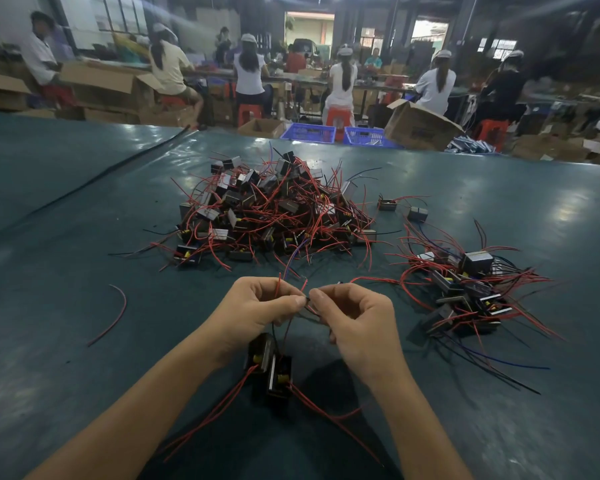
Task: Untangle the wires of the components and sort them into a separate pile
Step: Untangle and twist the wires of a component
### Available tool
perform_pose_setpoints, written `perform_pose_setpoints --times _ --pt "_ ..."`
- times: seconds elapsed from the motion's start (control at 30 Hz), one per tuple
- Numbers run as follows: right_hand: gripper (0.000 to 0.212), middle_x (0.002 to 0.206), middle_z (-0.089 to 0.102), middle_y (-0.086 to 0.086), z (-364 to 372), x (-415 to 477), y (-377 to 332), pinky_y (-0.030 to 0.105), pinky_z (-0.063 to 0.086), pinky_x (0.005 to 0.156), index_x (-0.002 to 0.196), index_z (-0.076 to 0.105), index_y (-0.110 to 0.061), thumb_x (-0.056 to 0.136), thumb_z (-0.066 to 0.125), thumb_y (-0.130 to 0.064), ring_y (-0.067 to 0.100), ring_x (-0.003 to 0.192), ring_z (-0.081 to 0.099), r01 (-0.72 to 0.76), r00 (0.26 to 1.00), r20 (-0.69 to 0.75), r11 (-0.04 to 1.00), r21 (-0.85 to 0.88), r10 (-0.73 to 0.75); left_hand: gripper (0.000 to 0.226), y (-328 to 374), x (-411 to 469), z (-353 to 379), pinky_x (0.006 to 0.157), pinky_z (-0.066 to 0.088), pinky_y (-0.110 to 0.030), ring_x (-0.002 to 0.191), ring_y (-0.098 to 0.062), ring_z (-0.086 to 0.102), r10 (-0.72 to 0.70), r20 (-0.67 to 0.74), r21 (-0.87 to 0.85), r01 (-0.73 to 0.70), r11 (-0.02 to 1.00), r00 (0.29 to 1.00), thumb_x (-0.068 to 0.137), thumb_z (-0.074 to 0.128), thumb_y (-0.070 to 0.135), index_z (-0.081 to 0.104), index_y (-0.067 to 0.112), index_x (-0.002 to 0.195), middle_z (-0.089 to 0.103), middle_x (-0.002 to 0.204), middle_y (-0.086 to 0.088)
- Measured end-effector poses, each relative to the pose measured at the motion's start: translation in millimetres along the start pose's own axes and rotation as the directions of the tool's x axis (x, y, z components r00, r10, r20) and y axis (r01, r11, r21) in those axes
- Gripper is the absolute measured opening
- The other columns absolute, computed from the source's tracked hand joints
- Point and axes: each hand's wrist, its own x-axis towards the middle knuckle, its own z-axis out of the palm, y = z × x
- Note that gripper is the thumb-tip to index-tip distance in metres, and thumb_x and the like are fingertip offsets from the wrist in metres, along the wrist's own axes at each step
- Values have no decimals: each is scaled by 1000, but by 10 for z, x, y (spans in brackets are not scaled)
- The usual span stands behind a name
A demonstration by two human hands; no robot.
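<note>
A big tangled heap of small black components with red wires (274,209) lies in the middle of the green table. A smaller pile of the same components (465,292) lies to the right. My left hand (257,306) and my right hand (354,317) meet in front of me, each pinching thin red and black wires between thumb and fingers. Two black components (271,368) hang from those wires just below my hands, their red leads trailing toward me.
A loose red wire (113,317) lies on the table (66,237) at the left. Two single components (400,207) sit apart behind the right pile. Beyond the far edge are blue baskets (340,135), cardboard boxes and seated workers.
</note>
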Motion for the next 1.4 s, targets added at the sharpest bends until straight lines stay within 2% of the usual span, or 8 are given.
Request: perform_pose_setpoints --times 0.2,0.5,0.7,0.8,0.93,1.07,1.27,1.4 --pt "9 74 71 -14 -45 1 23 13 45 60 83 72 -24 88 71 -17 1 69 62 25 995 94 993 -116 -14 6 33 -7 4 56 43 -16 53 -6 48 -26 -8 -89 26 996 1000 73 74 21 75 16 70 58 60 1" --pt "29 52 46 -14 19 -10 54 16 35 49 79 64 -9 98 55 -28 2 50 39 -106 984 118 972 -211 133 13 -6 1 5 60 44 -12 59 -1 57 123 -20 142 -119 983 992 85 70 3 72 12 76 65 61 8" --pt "29 52 48 -9 39 5 -4 17 25 35 65 67 -18 94 62 -25 5 40 35 -466 884 140 861 203 445 10 -14 -1 -5 58 43 -13 59 -2 57 178 -3 231 -172 958 984 86 71 5 74 11 78 68 65 5" --pt "27 55 54 -10 32 17 19 15 33 37 62 66 -23 89 69 -27 3 42 43 -355 935 72 920 169 348 14 9 -1 -15 61 45 -13 60 -2 58 156 -43 209 -144 967 987 85 71 6 73 17 75 67 63 8" --pt "7 72 69 -8 22 17 55 14 49 64 82 71 -23 89 69 -22 3 68 62 -75 996 35 995 -63 77 13 26 -8 -26 65 48 -17 66 -9 60 96 -71 133 -86 987 993 85 71 8 74 16 75 68 67 1" --pt "20 56 59 -11 45 3 34 13 38 49 75 70 -16 93 64 -22 -1 50 49 -149 986 64 988 -49 152 18 41 -9 -23 63 48 -14 64 -7 59 106 -56 122 -98 988 993 85 71 6 74 19 72 67 65 4" --pt "24 59 58 -6 51 -13 -63 18 22 40 69 72 -15 92 62 -17 6 46 39 -490 872 163 815 310 462 21 33 -10 -15 61 45 -11 61 0 60 180 -29 221 -170 960 983 85 71 6 73 23 72 70 65 7" --pt "16 60 62 -8 18 -28 -53 16 36 43 77 73 -18 90 66 -12 6 49 47 -214 969 151 970 118 196 23 33 9 -63 58 45 -11 60 -1 60 110 -62 121 -102 987 992 85 71 8 76 25 69 69 63 6"
